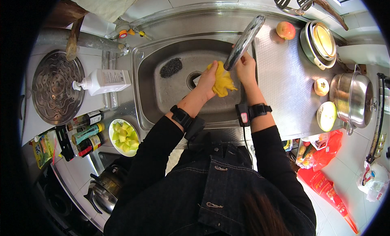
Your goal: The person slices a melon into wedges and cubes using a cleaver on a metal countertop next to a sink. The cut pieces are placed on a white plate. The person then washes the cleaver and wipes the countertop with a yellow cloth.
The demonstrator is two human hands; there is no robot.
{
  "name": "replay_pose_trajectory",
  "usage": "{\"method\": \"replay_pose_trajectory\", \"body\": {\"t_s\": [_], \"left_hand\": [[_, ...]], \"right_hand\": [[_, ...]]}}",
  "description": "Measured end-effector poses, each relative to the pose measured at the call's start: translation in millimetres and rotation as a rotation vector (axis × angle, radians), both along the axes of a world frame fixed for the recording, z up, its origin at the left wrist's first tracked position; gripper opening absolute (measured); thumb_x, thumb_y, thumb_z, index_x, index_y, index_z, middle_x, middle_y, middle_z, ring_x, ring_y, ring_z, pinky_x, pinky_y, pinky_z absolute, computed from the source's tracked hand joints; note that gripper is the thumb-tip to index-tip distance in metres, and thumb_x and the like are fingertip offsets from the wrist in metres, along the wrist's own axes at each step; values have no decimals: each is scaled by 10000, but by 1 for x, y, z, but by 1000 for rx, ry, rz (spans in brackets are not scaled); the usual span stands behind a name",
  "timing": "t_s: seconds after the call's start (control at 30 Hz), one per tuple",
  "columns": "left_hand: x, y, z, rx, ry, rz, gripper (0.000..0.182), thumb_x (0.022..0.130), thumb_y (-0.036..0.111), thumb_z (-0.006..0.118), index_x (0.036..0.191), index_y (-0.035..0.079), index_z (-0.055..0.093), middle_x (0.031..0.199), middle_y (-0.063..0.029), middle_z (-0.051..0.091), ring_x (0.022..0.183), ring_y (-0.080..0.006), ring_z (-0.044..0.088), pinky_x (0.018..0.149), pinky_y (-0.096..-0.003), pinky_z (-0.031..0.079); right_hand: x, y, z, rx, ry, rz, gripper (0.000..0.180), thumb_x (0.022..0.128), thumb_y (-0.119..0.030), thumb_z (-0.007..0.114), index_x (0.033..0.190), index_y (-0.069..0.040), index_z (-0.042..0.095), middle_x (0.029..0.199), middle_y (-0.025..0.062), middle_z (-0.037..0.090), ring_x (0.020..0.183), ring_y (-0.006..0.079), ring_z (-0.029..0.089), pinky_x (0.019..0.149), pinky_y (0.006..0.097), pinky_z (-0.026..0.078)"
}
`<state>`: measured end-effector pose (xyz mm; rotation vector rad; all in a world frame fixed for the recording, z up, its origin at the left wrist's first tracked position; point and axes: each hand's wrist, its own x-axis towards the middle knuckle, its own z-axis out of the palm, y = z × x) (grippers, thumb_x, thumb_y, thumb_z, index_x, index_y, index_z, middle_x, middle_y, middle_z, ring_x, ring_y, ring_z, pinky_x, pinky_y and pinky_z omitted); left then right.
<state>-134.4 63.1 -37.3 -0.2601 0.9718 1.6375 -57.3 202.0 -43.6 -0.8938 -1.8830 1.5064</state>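
Note:
Over the stainless steel sink (176, 105), my left hand (208, 80) holds a bunched yellow cloth (223, 81) beneath the end of the chrome faucet (245, 42). My right hand (246, 67) is just right of the faucet, its fingertips partly hidden behind the spout; whether it holds anything cannot be told. A dark scouring pad (171, 67) lies on the sink floor, left of the drain (194, 79). Something white shows at the drain, partly covered by my left wrist.
Left of the sink stand a white pump bottle (109, 81) and a bowl of cut green melon (124, 138). On the right counter are a red-yellow fruit (285, 30), stacked bowls and strainers (320, 44), a round pale fruit (321, 86), a cut melon (327, 116) and a steel pot (350, 99).

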Motion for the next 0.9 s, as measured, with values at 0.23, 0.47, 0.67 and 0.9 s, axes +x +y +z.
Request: {"method": "replay_pose_trajectory", "body": {"t_s": [0.23,0.47,0.67,0.9], "left_hand": [[4,0,5,-304,904,-211,258,1018,298,569,1088,51,592,1078,-108,659,930,-260,669,793,-383,530],[60,-26,12,-249,1701,-250,297,891,323,696,807,50,614,734,-187,622,729,-406,626,628,-457,483],[16,-11,-14,-739,1402,-180,375,949,357,618,782,25,667,726,-229,645,726,-432,635,655,-496,476],[58,-8,-17,-649,1394,-214,451,955,456,567,840,41,703,796,-227,677,774,-453,640,671,-513,490]], "right_hand": [[32,-80,-20,-1409,425,-34,428,1059,-353,496,1386,-76,505,1292,74,603,1166,218,601,988,374,503],[13,-67,-66,-1416,230,-37,440,976,-510,607,989,-71,588,869,88,646,791,219,653,649,394,530],[17,-92,-52,-1302,161,-111,431,1040,-462,493,1085,-55,628,945,84,673,825,257,673,692,405,543],[22,-84,-44,-1234,20,-63,431,1057,-449,444,1191,-67,592,1069,106,678,919,281,676,779,442,556]]}}
